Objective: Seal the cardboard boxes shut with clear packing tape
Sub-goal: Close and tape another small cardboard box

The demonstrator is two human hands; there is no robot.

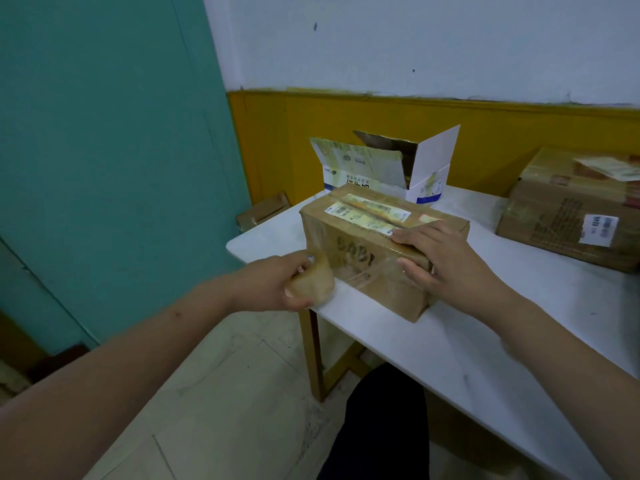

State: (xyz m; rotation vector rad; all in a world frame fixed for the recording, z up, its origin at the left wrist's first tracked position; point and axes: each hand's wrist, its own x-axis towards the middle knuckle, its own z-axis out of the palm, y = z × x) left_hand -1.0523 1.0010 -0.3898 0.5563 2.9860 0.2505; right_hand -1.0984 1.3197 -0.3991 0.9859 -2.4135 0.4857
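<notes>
Head view: left hand (277,283) grips tape roll (313,284); right hand (446,261) presses flat on cardboard box (360,251).

- The nearest cardboard box (363,271), at the corner of the worktop (485,358), has dark stencilled letters on its near side that read roughly "BABI"; clear tape over them blurs the strokes, and a fainter line below cannot be read.
- On top of that box, a white shipping label (341,211) carries a barcode and small print too fine to read; a yellowed label (377,209) beside it has print that is also unreadable.
- The open white box (391,171) behind shows blue logos and dark East Asian characters on its front, cut off by the nearer box.
- The large box (575,216) at right bears a white sticker (600,230) with blurred digits and a block of dark, illegible print.
</notes>
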